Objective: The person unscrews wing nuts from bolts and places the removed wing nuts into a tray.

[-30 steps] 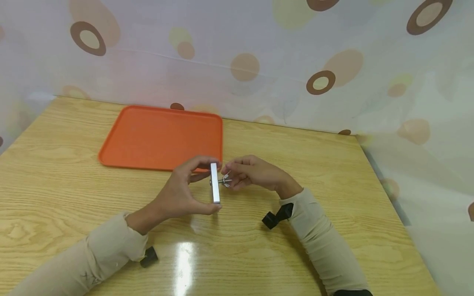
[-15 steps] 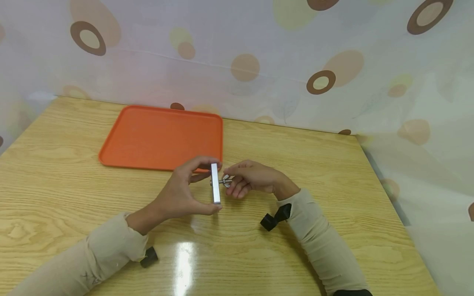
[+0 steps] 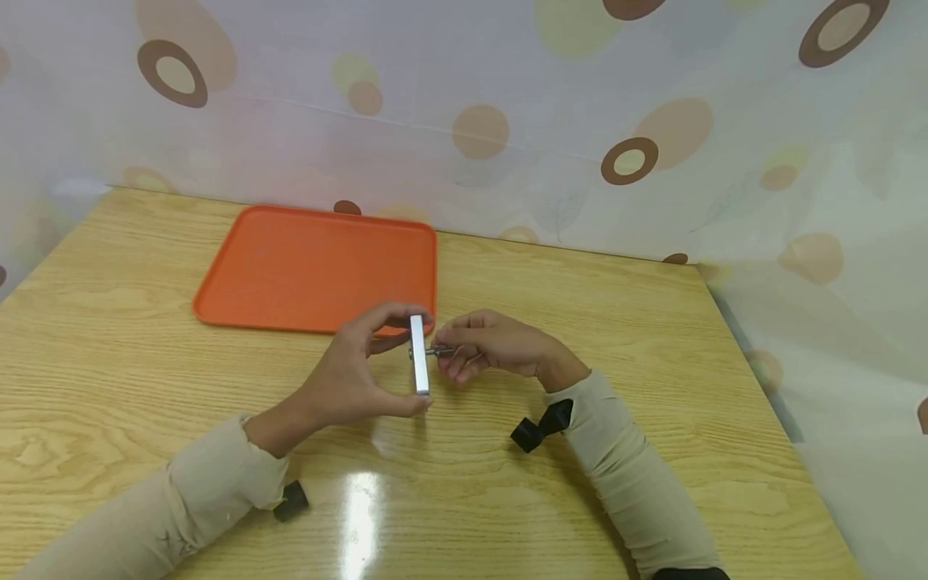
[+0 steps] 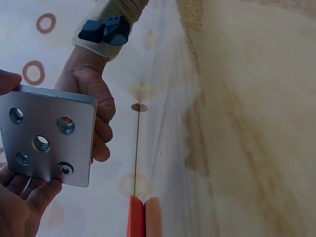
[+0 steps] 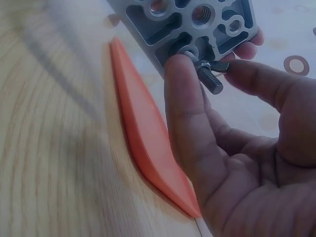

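Tabletop [image 3: 609, 322], one tray [image 3: 319, 270], two hands [image 3: 344, 374] [image 3: 503, 345]—left pinching one plate [image 3: 420, 358], right apparently one wingnut [image 5: 218, 66]

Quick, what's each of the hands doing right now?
Left hand: holding the metal plate by its edges.
Right hand: closed around the wing nut on the bolt, thumb and finger either side.

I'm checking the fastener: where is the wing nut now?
Upper middle of the right wrist view: the wing nut sits on the bolt projecting from the ribbed side of the plate, between the right hand's fingertips.
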`<state>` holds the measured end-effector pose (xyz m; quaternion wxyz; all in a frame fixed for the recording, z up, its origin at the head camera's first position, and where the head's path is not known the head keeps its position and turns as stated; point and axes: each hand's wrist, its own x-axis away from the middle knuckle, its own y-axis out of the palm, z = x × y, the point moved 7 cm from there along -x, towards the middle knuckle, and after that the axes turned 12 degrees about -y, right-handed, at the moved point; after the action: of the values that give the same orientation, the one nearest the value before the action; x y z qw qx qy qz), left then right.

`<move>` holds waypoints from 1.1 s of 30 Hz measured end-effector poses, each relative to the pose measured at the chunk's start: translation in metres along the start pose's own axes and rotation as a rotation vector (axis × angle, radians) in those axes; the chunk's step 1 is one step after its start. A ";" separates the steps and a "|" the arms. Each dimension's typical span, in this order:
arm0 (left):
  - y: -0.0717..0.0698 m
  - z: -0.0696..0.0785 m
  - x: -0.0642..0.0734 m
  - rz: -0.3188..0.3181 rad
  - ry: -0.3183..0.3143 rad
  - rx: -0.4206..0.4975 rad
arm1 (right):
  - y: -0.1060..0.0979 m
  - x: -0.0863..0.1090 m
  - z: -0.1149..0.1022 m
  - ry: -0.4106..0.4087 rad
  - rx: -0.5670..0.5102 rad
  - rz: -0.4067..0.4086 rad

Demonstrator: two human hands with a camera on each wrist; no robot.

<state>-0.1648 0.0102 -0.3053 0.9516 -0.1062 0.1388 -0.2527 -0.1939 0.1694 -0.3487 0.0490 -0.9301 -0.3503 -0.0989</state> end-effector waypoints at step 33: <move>-0.001 0.001 -0.001 0.007 -0.001 0.025 | -0.001 0.000 0.009 0.103 -0.128 0.033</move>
<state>-0.1659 0.0096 -0.3043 0.9538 -0.0939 0.1357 -0.2512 -0.1934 0.1721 -0.3569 0.0088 -0.9306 -0.3250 -0.1681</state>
